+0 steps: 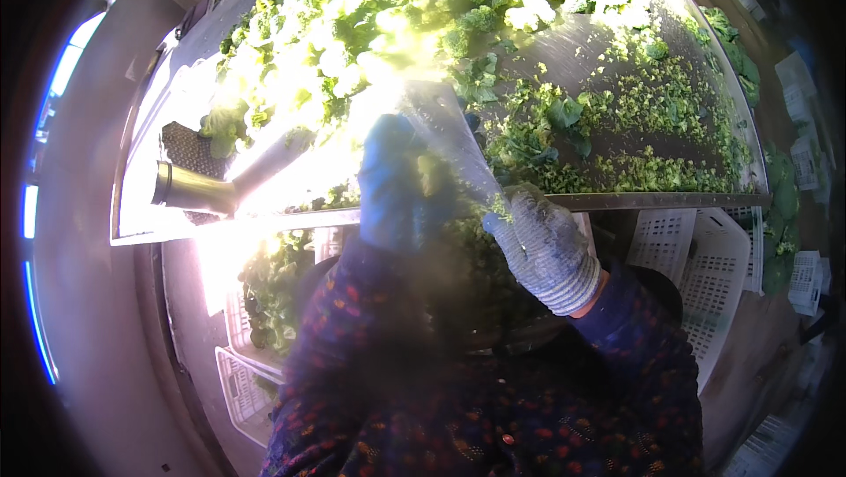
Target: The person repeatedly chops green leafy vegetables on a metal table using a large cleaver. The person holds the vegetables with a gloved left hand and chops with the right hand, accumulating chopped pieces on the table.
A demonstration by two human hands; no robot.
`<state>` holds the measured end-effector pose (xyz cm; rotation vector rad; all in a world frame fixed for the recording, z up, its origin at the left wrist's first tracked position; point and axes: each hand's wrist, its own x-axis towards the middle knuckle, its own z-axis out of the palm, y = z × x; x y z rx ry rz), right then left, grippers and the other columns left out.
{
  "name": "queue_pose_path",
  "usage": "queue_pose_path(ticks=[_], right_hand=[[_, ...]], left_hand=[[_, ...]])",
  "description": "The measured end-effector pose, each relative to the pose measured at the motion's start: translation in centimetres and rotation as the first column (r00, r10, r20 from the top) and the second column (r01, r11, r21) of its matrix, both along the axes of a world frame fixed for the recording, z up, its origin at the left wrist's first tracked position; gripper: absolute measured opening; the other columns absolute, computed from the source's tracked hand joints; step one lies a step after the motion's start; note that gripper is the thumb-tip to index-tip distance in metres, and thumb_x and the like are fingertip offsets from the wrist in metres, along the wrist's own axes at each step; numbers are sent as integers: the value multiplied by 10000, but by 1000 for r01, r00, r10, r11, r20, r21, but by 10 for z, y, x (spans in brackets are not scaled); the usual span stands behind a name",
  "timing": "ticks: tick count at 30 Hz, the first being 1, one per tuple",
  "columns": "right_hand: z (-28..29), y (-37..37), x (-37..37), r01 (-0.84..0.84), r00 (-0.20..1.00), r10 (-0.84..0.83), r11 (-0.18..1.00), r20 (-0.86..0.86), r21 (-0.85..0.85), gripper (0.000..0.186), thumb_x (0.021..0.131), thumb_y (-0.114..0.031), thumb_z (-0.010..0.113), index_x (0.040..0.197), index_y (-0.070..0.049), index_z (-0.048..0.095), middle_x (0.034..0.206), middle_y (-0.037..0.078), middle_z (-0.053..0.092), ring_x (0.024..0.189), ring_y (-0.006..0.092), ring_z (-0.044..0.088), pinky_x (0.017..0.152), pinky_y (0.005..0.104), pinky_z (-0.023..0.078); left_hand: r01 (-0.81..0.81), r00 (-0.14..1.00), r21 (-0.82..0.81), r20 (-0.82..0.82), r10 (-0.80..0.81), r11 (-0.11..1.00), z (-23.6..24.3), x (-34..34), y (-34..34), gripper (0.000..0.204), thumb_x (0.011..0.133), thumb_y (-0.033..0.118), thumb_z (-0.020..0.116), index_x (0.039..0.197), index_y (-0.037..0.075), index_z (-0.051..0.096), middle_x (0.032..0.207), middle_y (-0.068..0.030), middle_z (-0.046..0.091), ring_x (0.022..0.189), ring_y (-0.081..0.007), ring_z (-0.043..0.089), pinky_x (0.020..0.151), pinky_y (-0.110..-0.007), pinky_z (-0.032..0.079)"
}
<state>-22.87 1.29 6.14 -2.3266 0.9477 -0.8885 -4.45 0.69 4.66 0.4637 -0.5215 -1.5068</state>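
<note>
My right hand [546, 248], in a grey-white knit glove, is closed round the handle end of a broad-bladed knife [454, 137]. The blade slants up and to the left over the table's near edge, with green crumbs near its base. Close to the blade's left side is my left hand [388, 182] in a blue glove, blurred by glare. Its fingers look curled against a hazy yellow-green piece [434, 179], whose kind I cannot make out. Broccoli heads [480, 18] and florets are heaped on the metal table [608, 58] beyond both hands.
Broccoli crumbs [670, 107] and leaves [564, 113] litter the table's right side. A metal cylinder [196, 188] lies at its left. White plastic crates [716, 270] stand below right; another crate [242, 389] and greens [269, 292] are below left. Strong glare covers the table's left half.
</note>
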Motion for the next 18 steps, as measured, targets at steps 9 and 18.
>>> queue_pose_path(ticks=[9,18], right_hand=[[-10,2,0,36,923,-105,982,-370,-187,209,826,-161,595,983,-39,532,821,139,563,642,292,587,555,379,478],[-13,1,0,133,929,-256,905,-268,-404,107,769,-114,539,857,-72,496,793,116,516,561,232,513,454,352,434]], left_hand=[[-9,990,-112,135,24,994,7,-10,1,711,809,140,648,1398,46,260,1367,-180,376,1210,-303,452,1052,-422,370],[-100,924,166,-350,154,981,14,-19,-5,460,964,269,408,1365,52,352,1303,-131,475,1229,-310,427,1061,-453,330]])
